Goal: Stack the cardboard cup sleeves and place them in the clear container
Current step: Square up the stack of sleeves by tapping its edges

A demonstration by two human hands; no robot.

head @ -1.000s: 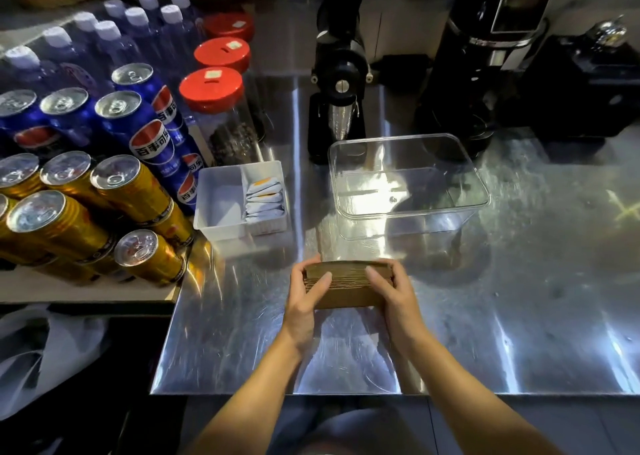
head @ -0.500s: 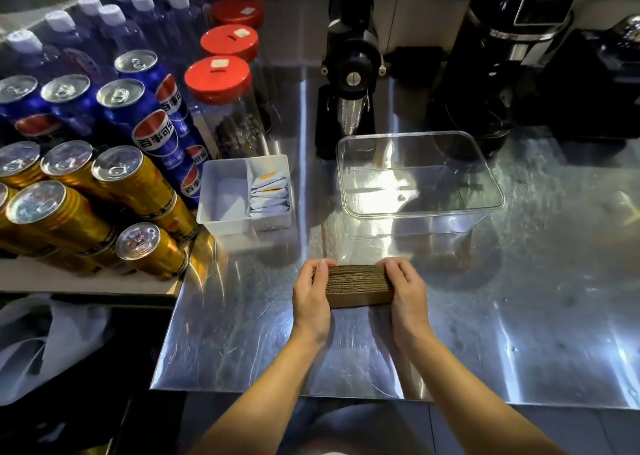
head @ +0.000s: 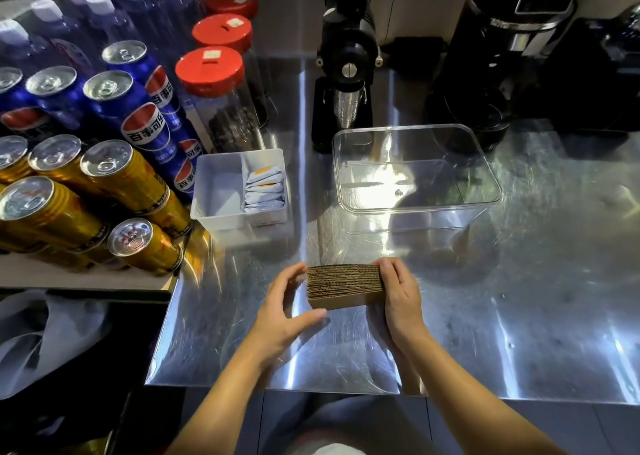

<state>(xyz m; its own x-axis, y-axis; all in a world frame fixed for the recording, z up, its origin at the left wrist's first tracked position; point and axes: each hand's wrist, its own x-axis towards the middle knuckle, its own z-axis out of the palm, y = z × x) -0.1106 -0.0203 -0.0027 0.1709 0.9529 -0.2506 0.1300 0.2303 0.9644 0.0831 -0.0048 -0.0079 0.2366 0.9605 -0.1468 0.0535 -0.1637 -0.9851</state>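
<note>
Both hands: right hand [head: 401, 295] grips the sleeve stack [head: 344, 285], left hand [head: 287, 307] open, on scratched steel counter [head: 485, 316].

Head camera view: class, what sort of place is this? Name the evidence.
Probably a café or drinks counter: a coffee grinder on a steel worktop, rows of soft-drink cans, and a stack of cardboard cup sleeves.

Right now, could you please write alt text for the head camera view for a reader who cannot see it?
Two bare hands hold a stack of cardboard cup sleeves on a steel counter, the right hand gripping one end, the left hand opened at the other. An empty clear container sits just beyond.
</note>
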